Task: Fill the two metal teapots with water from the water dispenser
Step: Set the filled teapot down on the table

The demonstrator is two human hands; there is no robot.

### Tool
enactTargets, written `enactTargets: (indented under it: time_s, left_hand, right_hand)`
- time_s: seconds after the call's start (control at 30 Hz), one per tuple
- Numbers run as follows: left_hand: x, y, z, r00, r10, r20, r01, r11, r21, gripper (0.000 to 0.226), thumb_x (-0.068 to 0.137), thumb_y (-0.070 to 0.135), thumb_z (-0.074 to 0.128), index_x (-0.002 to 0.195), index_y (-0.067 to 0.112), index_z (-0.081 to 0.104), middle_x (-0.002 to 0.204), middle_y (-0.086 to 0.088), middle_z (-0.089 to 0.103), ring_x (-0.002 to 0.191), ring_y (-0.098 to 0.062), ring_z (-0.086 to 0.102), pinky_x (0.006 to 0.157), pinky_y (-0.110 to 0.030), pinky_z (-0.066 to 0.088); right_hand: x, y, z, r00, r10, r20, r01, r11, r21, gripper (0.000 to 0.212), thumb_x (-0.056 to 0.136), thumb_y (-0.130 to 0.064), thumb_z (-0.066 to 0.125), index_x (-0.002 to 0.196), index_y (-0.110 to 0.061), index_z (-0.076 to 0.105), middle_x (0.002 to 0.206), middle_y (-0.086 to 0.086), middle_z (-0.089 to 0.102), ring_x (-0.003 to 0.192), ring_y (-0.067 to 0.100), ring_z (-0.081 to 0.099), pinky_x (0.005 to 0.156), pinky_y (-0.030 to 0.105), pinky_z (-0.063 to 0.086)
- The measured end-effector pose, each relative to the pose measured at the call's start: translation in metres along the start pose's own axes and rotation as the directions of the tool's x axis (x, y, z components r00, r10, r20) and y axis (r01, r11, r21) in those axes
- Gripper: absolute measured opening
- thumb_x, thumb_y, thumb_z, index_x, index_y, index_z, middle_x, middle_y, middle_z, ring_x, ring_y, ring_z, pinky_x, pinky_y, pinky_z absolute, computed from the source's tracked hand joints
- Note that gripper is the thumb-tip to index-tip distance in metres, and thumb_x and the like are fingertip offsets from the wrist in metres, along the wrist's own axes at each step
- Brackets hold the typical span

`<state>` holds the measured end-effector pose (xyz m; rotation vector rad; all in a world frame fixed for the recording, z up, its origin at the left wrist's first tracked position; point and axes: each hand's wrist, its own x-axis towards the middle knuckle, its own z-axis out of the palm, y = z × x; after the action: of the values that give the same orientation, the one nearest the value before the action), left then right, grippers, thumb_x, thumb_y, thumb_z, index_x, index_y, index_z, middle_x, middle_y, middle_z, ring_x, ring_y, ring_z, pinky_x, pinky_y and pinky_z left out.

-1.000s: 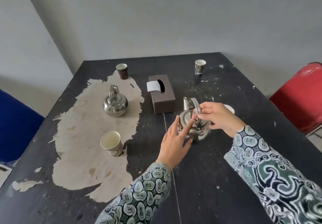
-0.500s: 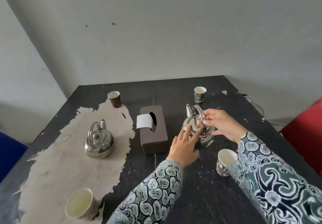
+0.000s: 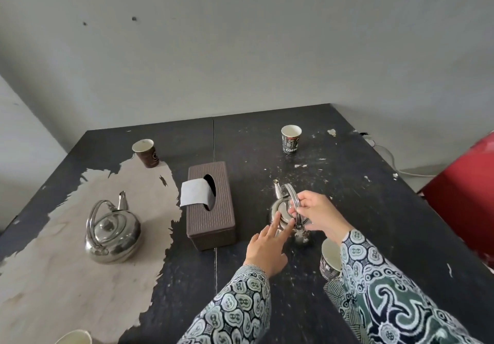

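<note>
Item: right-hand teapot [image 3: 283, 214], metal, standing on the dark surface [image 3: 374, 210] just right of the tissue box [image 3: 211, 207]. Over the preceding second the view had tilted up, taking in more wall, while the pot stayed where it stood. The right hand [image 3: 318, 214] remained closed around the raised bail handle. The left hand [image 3: 266, 247] had kept its place at the pot's near side, its grip open, two fingers [image 3: 276, 226] extended against the lid or shoulder.

Reading: lid removal or steadying before lifting appeared to be in progress; nothing yet filled.

Item: second teapot [image 3: 112, 230], lid on, well apart to the left on the worn pale patch, untouched.

Other: three paper cups, one brown [image 3: 146, 152], one printed [image 3: 290, 139], and one [image 3: 330, 259] just beside the right sleeve.

Not made out: water dispenser absent from view; lid knob of the held pot hidden behind hands and handle; whether the fingers gripped it could not be told; a fourth cup [image 3: 73, 337] cut off at bottom edge.
</note>
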<state>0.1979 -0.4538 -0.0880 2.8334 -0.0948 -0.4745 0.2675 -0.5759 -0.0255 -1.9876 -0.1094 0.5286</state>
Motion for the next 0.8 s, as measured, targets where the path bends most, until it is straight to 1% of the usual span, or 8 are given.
enactTargets:
  time_s: [0.07,0.17,0.23,0.27,0.33,0.43,0.57,0.8]
  left_hand:
    - [0.002,0.0,0.001,1.0,0.003,-0.002,-0.003,1.0,0.02,0.08,0.09,0.015,0.044,0.146,0.038,-0.009,0.158,0.001,-0.018,0.145,-0.022,0.012,0.116,-0.041,0.021]
    - [0.006,-0.003,-0.002,1.0,-0.002,0.01,0.002,0.999,0.052,0.081,0.09,0.013,0.044,0.146,0.039,-0.009,0.157,0.002,-0.019,0.145,-0.022,0.013,0.117,-0.042,0.02]
    - [0.011,-0.003,-0.005,1.0,-0.012,0.022,0.01,0.997,0.071,0.083,0.091,0.011,0.044,0.145,0.04,-0.011,0.157,0.003,-0.021,0.145,-0.023,0.014,0.117,-0.043,0.019]
    - [0.015,-0.003,-0.006,0.999,-0.02,0.027,0.017,0.997,0.076,0.083,0.091,0.011,0.044,0.145,0.04,-0.012,0.156,0.003,-0.022,0.144,-0.024,0.017,0.117,-0.043,0.02]
    - [0.024,-0.001,-0.009,0.999,-0.033,0.029,0.031,0.995,0.09,0.084,0.091,0.01,0.044,0.145,0.04,-0.013,0.156,0.003,-0.023,0.141,-0.025,0.026,0.115,-0.043,0.025]
    - [0.039,0.001,-0.016,0.999,-0.045,0.027,0.041,0.993,0.113,0.085,0.09,0.01,0.044,0.144,0.042,-0.013,0.156,0.004,-0.024,0.131,-0.026,0.042,0.109,-0.041,0.034]
    - [0.059,0.002,-0.026,0.997,-0.055,0.055,0.046,0.989,0.144,0.087,0.09,0.01,0.044,0.143,0.045,-0.015,0.155,0.008,-0.026,0.123,-0.028,0.051,0.103,-0.043,0.038]
    - [0.092,-0.006,-0.044,0.994,-0.017,0.103,-0.009,0.971,0.24,0.091,0.09,0.018,0.051,0.14,0.047,-0.019,0.154,0.01,-0.027,0.119,-0.031,0.055,0.096,-0.043,0.041]
  right_hand:
    - [0.002,0.004,0.002,0.998,-0.052,-0.03,0.052,0.998,-0.026,0.02,0.088,0.0,0.046,0.097,-0.011,0.06,0.091,0.002,0.07,0.088,0.02,0.06,0.074,0.039,0.049]
    - [0.005,0.009,0.002,0.98,-0.164,-0.115,0.139,0.97,-0.201,0.029,0.089,-0.011,0.05,0.117,-0.013,0.052,0.116,0.006,0.061,0.105,0.02,0.056,0.084,0.032,0.041]
    - [0.004,0.015,-0.001,0.969,-0.197,-0.147,0.122,0.904,-0.409,0.035,0.09,-0.02,0.049,0.124,-0.019,0.044,0.124,0.006,0.054,0.111,0.025,0.053,0.09,0.038,0.042]
    - [0.001,0.019,-0.002,0.972,-0.187,-0.144,0.081,0.837,-0.541,0.037,0.09,-0.025,0.047,0.126,-0.021,0.04,0.126,0.006,0.051,0.113,0.027,0.05,0.093,0.043,0.042]
    - [-0.002,0.031,-0.004,0.988,-0.116,-0.105,0.01,0.716,-0.698,0.044,0.091,-0.029,0.045,0.132,-0.023,0.03,0.136,0.006,0.042,0.123,0.03,0.041,0.102,0.054,0.033]
    - [-0.005,0.046,-0.002,0.998,-0.053,-0.027,0.018,0.704,-0.71,0.058,0.092,-0.03,0.046,0.141,-0.028,0.016,0.151,0.0,0.025,0.139,0.028,0.022,0.108,0.063,0.015]
    - [0.003,0.057,0.004,0.999,-0.037,-0.02,0.009,0.649,-0.761,0.061,0.094,-0.031,0.04,0.144,-0.032,0.005,0.156,-0.008,0.009,0.144,0.02,0.003,0.106,0.07,-0.001]
    - [0.03,0.055,0.02,0.992,-0.015,-0.124,-0.089,0.609,-0.788,0.061,0.094,-0.038,0.035,0.145,-0.029,0.003,0.158,-0.001,-0.002,0.145,0.02,-0.003,0.095,0.073,-0.018]
